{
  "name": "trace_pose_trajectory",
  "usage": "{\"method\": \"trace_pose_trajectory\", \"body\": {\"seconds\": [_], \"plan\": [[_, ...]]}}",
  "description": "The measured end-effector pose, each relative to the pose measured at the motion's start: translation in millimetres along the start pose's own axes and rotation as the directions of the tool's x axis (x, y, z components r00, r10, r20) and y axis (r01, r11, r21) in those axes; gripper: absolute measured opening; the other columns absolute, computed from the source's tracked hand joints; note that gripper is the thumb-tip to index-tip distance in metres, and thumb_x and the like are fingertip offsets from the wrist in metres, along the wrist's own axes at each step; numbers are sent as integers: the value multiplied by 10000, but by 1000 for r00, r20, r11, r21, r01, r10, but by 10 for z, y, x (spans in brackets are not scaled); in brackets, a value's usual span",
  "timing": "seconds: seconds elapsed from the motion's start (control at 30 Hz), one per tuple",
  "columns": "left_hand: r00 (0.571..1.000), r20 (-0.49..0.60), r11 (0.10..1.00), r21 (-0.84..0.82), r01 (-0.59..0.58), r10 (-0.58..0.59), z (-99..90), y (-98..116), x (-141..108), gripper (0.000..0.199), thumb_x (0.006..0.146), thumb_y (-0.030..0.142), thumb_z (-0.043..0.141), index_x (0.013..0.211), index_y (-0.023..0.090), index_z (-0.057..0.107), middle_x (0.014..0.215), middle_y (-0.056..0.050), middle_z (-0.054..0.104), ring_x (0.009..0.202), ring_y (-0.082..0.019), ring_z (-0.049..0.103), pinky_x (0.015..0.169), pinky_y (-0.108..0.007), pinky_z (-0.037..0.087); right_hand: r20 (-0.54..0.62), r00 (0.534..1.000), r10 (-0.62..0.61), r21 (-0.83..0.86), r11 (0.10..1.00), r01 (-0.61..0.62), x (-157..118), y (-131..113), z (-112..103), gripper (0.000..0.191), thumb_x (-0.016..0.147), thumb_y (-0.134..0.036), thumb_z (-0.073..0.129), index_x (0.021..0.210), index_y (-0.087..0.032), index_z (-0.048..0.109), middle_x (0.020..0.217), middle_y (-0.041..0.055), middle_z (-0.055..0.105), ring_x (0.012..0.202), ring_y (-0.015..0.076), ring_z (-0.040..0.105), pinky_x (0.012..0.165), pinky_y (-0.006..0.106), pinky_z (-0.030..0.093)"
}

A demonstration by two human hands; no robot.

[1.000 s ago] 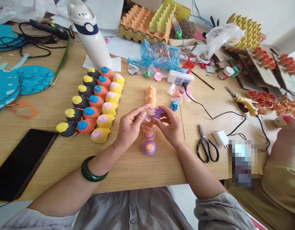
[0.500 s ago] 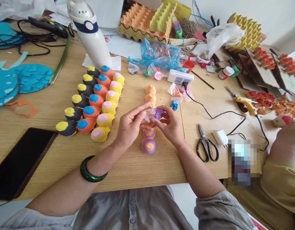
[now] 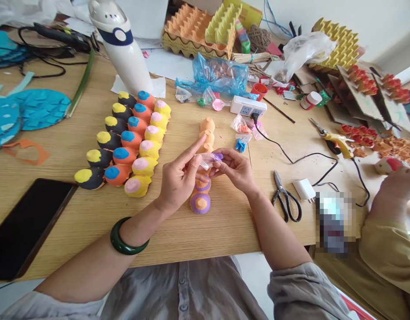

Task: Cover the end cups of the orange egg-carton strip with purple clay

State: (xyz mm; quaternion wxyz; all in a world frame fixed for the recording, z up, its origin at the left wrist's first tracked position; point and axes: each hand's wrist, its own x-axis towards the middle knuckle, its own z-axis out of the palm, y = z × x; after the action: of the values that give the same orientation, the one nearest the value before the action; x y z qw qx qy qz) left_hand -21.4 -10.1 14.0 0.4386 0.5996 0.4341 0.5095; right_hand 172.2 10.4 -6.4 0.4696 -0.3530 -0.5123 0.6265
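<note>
Between my two hands, over the middle of the table, is a small clear plastic bag point(image 3: 207, 161) with a lump of purple clay point(image 3: 218, 157) at its right end. My left hand point(image 3: 178, 180) pinches the bag's left side, its index finger stretched out. The fingers of my right hand point(image 3: 236, 171) close on the end with the purple clay. Beneath them lies a strip of orange egg-carton cups point(image 3: 207, 125), its middle partly hidden by my hands. The nearest cups carry purple rings point(image 3: 200, 204) around orange tips.
Left stand rows of black, orange and yellow cups point(image 3: 138, 186) with coloured tops, a phone point(image 3: 31, 226) and a white bottle point(image 3: 125, 58). Scissors point(image 3: 285, 200), a power strip point(image 3: 248, 106), cables and a yellow-handled tool point(image 3: 338, 144) lie right. Another person's hand point(image 3: 398, 186) holds something at far right.
The view has shifted slightly. Less purple clay shows at my right fingers, and the clear bag looks more drawn out. The near end of the orange strip has swung a little left.
</note>
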Motion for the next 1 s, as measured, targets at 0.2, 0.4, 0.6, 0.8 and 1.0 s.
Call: {"method": "trace_pose_trajectory", "body": {"seconds": [0.2, 0.4, 0.6, 0.8, 1.0], "plan": [[997, -38, 998, -5, 68, -68, 1, 20, -11, 590, 1079, 503, 602, 1620, 268, 579, 1185, -95, 853, 709, -173, 795, 599, -230, 635, -54, 998, 21, -71, 997, -25, -7, -21, -41, 468, 896, -599, 831, 1120, -208, 704, 829, 3, 796, 739, 200, 836, 703, 355, 751], [994, -55, 995, 1, 96, -96, 9, 54, -9, 634, 1052, 523, 644, 1631, 276, 568, 1210, -90, 852, 688, -183, 770, 644, -272, 628, -98, 995, 7, -65, 998, -13, -17, -10, 22, 535, 803, -638, 891, 1061, -216, 688, 915, 12, 776, 756, 175, 796, 694, 344, 748], [999, -19, 984, 175, -27, 31, 28, 91, -21, 550, 1066, 385, 614, 1589, 213, 615, 1140, -83, 868, 610, -138, 704, 678, -249, 597, -53, 996, 66, -25, 997, -67, -2, 43, 30, 539, 765, -541, 958, 1002, -226, 591, 850, -32, 707, 633, 120, 726, 587, 265, 700], [999, -34, 997, 78, 27, -24, 31, 69, -44, 674, 1059, 427, 633, 1692, 260, 470, 1047, -78, 867, 844, -238, 804, 887, -371, 661, 24, 997, 76, 11, 997, -76, -11, -45, -37, 506, 805, -516, 937, 1032, -204, 609, 868, -22, 741, 634, 122, 762, 604, 262, 709], [993, -38, 992, -53, 112, -115, 29, 80, -32, 689, 1013, 458, 709, 1656, 288, 530, 1035, -73, 861, 833, -245, 795, 743, -327, 651, 47, 995, 88, -6, 996, -88, -37, -81, -79, 485, 811, -487, 940, 1029, -196, 620, 800, -24, 760, 649, 149, 795, 589, 257, 700]]}}
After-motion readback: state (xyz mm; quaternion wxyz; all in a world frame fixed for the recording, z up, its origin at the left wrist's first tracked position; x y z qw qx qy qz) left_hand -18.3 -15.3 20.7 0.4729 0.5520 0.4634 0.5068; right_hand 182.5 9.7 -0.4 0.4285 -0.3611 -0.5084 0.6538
